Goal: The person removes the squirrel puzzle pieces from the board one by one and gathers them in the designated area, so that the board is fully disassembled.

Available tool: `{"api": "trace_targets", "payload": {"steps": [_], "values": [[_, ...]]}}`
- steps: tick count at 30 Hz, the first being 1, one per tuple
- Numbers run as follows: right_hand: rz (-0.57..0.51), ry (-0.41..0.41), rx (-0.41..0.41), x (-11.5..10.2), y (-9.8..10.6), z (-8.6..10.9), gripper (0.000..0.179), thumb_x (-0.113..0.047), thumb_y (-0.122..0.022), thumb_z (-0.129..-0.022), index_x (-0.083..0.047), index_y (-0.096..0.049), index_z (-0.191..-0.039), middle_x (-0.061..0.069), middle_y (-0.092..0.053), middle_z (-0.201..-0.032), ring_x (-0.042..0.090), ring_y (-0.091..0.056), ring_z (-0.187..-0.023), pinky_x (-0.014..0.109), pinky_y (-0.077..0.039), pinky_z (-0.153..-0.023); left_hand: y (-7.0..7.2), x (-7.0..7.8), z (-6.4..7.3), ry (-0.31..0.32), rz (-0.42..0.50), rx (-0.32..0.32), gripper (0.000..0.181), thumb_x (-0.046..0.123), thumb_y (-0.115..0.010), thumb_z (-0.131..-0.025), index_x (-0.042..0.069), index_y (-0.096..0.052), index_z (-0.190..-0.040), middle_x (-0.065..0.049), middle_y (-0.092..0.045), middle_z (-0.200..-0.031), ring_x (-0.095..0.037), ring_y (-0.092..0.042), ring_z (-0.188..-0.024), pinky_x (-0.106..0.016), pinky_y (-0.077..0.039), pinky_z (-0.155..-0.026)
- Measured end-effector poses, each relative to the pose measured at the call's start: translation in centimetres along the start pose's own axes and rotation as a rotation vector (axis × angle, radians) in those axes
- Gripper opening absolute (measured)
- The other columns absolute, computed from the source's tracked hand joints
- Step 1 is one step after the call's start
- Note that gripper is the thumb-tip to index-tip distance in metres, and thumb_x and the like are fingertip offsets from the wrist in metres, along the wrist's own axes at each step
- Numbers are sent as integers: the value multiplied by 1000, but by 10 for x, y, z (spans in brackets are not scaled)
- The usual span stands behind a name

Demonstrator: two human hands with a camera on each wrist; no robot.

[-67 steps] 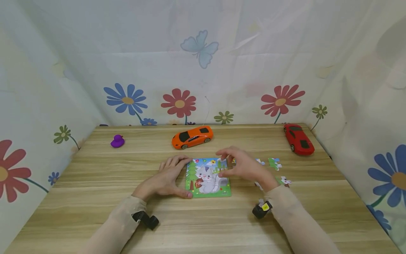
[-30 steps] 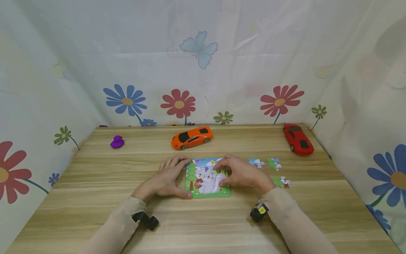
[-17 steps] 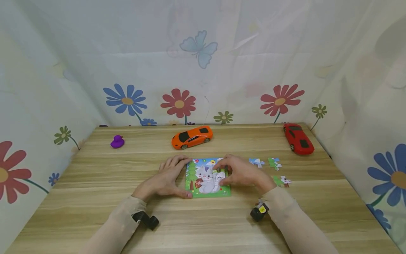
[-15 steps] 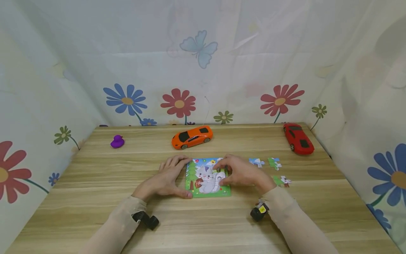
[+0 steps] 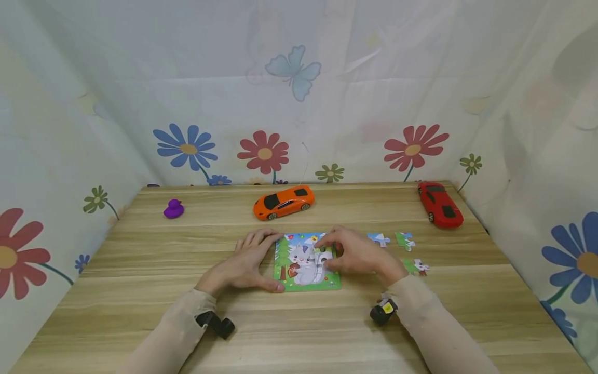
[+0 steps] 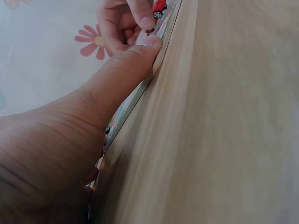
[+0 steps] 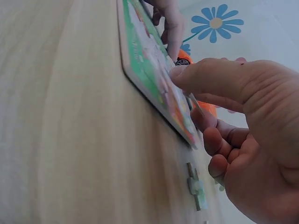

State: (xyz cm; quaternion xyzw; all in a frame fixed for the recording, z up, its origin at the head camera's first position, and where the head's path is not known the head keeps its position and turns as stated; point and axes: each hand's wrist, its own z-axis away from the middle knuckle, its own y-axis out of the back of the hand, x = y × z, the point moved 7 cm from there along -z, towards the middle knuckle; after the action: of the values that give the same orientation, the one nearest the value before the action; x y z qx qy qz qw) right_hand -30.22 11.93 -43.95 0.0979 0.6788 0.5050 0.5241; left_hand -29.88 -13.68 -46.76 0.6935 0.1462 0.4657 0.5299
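A jigsaw puzzle (image 5: 303, 272) with a squirrel picture lies flat on the wooden table, in a board frame with a green lower border. My left hand (image 5: 247, 262) rests along its left side, thumb on the lower left corner and fingers reaching to the upper left one. Over the right part of the picture, by the squirrel's tail, my right hand (image 5: 357, 253) pinches a puzzle piece (image 7: 197, 106) between thumb and index finger. That piece is tilted, seen nearly edge-on in the right wrist view, and its print is hidden.
Loose puzzle pieces lie right of the board: a blue one (image 5: 378, 239), a green-and-white one (image 5: 405, 240) and another (image 5: 416, 266). Behind stand an orange toy car (image 5: 284, 202), a red toy car (image 5: 440, 205) and a purple toy duck (image 5: 174, 209). A flowered curtain surrounds the table.
My right hand has come down from the board's upper right edge to the tail area, its fingers closer together, and shifted slightly just now. My left hand has stayed in place.
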Motion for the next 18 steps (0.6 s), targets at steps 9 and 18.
{"api": "trace_targets", "payload": {"steps": [9,18], "values": [[-43,17,74,-1,27,8,45,-25,-90,-97,-19,-78,-140,3,-64,-117,30,-60,-107,40,-52,-89,-3,-2,0,2,2,-3,133,78,-92,-73,15,-34,-175,-12,-31,-176,-39,-30,-155,-65,-29,-119],[-58,20,189,-7,65,25,48,-24,-93,-94,-22,-79,-139,4,-65,-118,29,-55,-107,41,-50,-85,-4,-4,-1,0,-1,-3,133,78,-93,-73,15,-34,-175,-13,-30,-176,-39,-29,-155,-64,-29,-119]]}}
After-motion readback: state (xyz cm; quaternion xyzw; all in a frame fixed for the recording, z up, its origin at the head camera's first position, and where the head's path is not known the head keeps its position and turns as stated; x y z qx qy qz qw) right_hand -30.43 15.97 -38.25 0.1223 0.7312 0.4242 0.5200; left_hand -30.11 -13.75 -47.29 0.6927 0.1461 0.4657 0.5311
